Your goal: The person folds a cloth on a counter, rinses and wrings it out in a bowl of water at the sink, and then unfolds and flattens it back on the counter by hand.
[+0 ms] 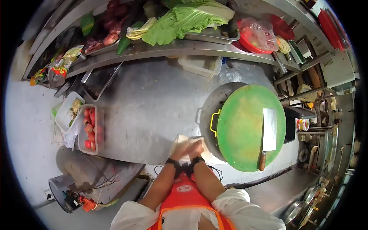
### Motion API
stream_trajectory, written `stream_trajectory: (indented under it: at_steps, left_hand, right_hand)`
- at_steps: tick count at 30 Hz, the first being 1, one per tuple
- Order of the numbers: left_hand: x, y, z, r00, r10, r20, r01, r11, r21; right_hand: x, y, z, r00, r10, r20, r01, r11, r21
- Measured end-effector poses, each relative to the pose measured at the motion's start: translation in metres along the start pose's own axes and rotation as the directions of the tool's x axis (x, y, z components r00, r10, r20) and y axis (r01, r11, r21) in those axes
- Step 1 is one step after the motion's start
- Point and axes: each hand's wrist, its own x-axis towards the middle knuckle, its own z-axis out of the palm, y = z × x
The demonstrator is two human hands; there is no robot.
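Both hands are close together over a cream cloth [206,154] at the front edge of the steel table. My left hand [179,151] rests on the cloth, its fingers blurred and partly hidden against the other hand. Beside it, my right hand [196,148] is closed, fingers curled on the cloth. To their right stands a round green chopping board [241,122] with a yellow handle. A cleaver [269,128] with a wooden grip lies flat on the board.
Tomatoes fill a plastic box [100,130] at the left, next to a white container [63,115]. A steel shelf [153,50] across the back holds leafy cabbage [184,23] and a red basin [249,44]. An empty-looking plastic tub [203,68] stands beneath it.
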Motion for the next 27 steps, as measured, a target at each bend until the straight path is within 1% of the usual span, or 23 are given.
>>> stream_trajectory:
  at_steps: [2, 4, 5, 7, 8, 10, 11, 13, 14, 16, 17, 19, 20, 21, 22, 23, 24, 25, 26, 27]
  left_hand:
    - [0.007, 0.005, -0.007, 1.000, -0.013, -0.008, 0.013, 1.000, -0.026]
    - [0.023, 0.005, -0.015, 0.994, -0.111, -0.020, 0.110, 0.994, -0.018]
    - [0.032, -0.004, -0.016, 0.994, -0.108, -0.008, 0.108, 0.994, -0.011]
    - [0.051, -0.024, -0.019, 0.997, -0.075, -0.032, 0.076, 0.997, 0.023]
    - [0.054, -0.005, -0.023, 0.997, -0.068, -0.020, 0.069, 0.997, 0.032]
    - [0.052, 0.049, -0.030, 0.992, -0.104, -0.066, 0.103, 0.994, -0.025]
    - [0.058, 0.046, -0.032, 0.993, -0.101, -0.058, 0.100, 0.995, -0.016]
    - [0.074, 0.029, -0.037, 0.976, -0.211, -0.054, 0.207, 0.975, -0.075]
    - [0.082, 0.020, -0.039, 0.976, -0.214, -0.045, 0.211, 0.975, -0.065]
    - [0.094, 0.008, -0.042, 0.984, -0.148, -0.097, 0.155, 0.985, 0.072]
    - [0.095, 0.014, -0.043, 0.984, -0.152, -0.088, 0.159, 0.984, 0.077]
    - [0.099, 0.036, -0.045, 0.933, -0.327, -0.150, 0.304, 0.940, -0.157]
    - [0.104, 0.032, -0.047, 0.932, -0.332, -0.145, 0.311, 0.938, -0.152]
    - [0.110, 0.024, -0.048, 0.943, -0.300, -0.147, 0.318, 0.941, 0.119]
    - [0.117, 0.017, -0.049, 0.954, -0.266, -0.138, 0.299, 0.875, 0.380]
    - [0.113, 0.054, -0.050, 0.997, -0.068, -0.020, 0.063, 0.720, 0.691]
    - [0.118, 0.041, -0.051, 0.997, -0.073, -0.016, 0.064, 0.720, 0.691]
    - [0.123, 0.027, -0.053, 0.994, -0.090, -0.063, 0.109, 0.832, 0.544]
    - [0.127, 0.017, -0.055, 0.988, -0.114, -0.108, 0.147, 0.915, 0.377]
    - [0.126, 0.037, -0.057, 0.985, -0.127, -0.112, 0.155, 0.945, 0.288]
  right_hand:
    - [0.003, 0.002, 0.009, 1.000, -0.007, -0.007, 0.007, 0.999, 0.043]
    - [0.006, 0.001, 0.021, 1.000, -0.022, 0.008, 0.021, 0.997, 0.071]
    - [0.007, 0.000, 0.027, 1.000, -0.025, 0.002, 0.025, 0.996, 0.084]
    - [0.008, -0.002, 0.043, 0.997, -0.064, -0.037, 0.066, 0.997, 0.032]
    - [0.012, -0.002, 0.048, 0.997, -0.068, -0.039, 0.070, 0.996, 0.047]
    - [0.025, 0.002, 0.054, 0.979, -0.162, 0.123, 0.158, 0.987, 0.041]
    - [0.026, 0.000, 0.061, 0.979, -0.163, 0.119, 0.158, 0.986, 0.053]
    - [0.027, -0.006, 0.075, 0.995, -0.096, 0.020, 0.097, 0.995, -0.039]
    - [0.027, -0.008, 0.079, 0.996, -0.094, 0.012, 0.094, 0.995, -0.029]
    - [0.029, -0.012, 0.086, 0.995, -0.035, 0.097, 0.040, 0.998, -0.052]
    - [0.032, -0.011, 0.089, 0.996, -0.033, 0.087, 0.037, 0.998, -0.045]
    - [0.040, -0.007, 0.098, 0.981, -0.190, 0.038, 0.193, 0.944, -0.267]
    - [0.041, -0.007, 0.102, 0.982, -0.186, 0.030, 0.187, 0.946, -0.264]
    - [0.038, -0.010, 0.106, 0.983, -0.178, 0.045, 0.184, 0.950, -0.251]
    - [0.035, -0.013, 0.110, 0.983, -0.172, 0.063, 0.183, 0.954, -0.238]
    - [0.029, -0.019, 0.115, 0.983, -0.172, 0.058, 0.181, 0.955, -0.237]
    - [0.021, -0.026, 0.119, 0.989, -0.129, 0.066, 0.142, 0.961, -0.238]
    - [0.018, -0.029, 0.122, 0.993, -0.087, 0.075, 0.102, 0.966, -0.239]
    - [0.022, -0.027, 0.124, 0.994, -0.085, 0.070, 0.100, 0.966, -0.239]
    - [0.028, -0.024, 0.126, 0.988, -0.103, 0.119, 0.122, 0.978, -0.168]
